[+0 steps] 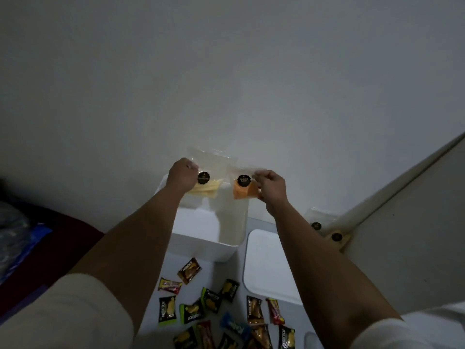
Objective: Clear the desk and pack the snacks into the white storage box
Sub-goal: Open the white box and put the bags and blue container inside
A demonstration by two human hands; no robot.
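Overhead, both hands: raised above the white storage box (pixel 227 250).
Left hand (pixel 181 178): a clear bag of pale sticks (pixel 210 183) is gripped at its side.
Right hand (pixel 273 188): a clear bag of orange pieces (pixel 242 188) is pinched.
Box lid (pixel 266 263): laid beside the box on the worktop (pixel 173 268).
Wrapped snacks (pixel 214 306): scattered on the worktop nearer the person.

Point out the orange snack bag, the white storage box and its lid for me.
orange snack bag (pixel 245 190): head view, on the orange contents.
white storage box (pixel 227 251): head view, on its near wall.
lid (pixel 266 263): head view, on its flat top.
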